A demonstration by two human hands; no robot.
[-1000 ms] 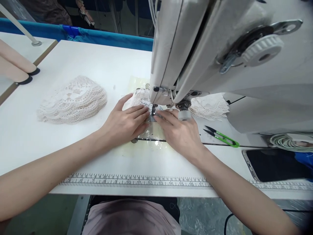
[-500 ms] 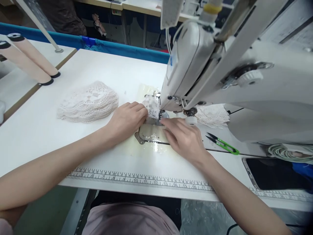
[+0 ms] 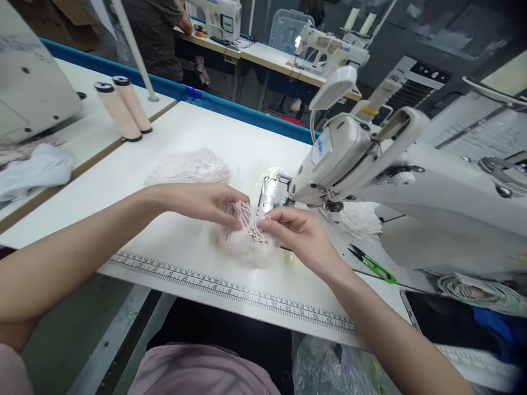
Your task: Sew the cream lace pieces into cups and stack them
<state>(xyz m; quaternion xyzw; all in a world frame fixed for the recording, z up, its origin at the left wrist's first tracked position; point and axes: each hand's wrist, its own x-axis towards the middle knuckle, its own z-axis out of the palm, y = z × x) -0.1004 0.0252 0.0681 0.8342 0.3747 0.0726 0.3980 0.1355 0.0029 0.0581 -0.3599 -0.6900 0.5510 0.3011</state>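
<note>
Between my two hands a piece of white lace [image 3: 249, 225] is held up in front of the sewing machine [image 3: 325, 159], its lower part blurred over the table. My left hand [image 3: 214, 204] pinches the lace from the left, thumb below and fingers above. On the other side, my right hand [image 3: 294, 227] grips its right edge between thumb and fingertips. The machine's metal needle plate [image 3: 274, 192] shows just behind the lace. A stack of similar lace [image 3: 189, 166] lies behind my left forearm, and more lace [image 3: 360, 218] sits beneath the machine arm.
Green-handled thread snips [image 3: 373, 264] and a dark phone [image 3: 444, 323] lie to the right, near a coiled pale tape [image 3: 481, 293]. Two thread cones [image 3: 123, 112] stand at the left. A printed ruler [image 3: 247, 296] runs along the table's front edge. Another person [image 3: 152, 38] is at the far table.
My hands have drawn the lace away from the needle area toward me and lifted it. The view has shifted, showing more of the room behind.
</note>
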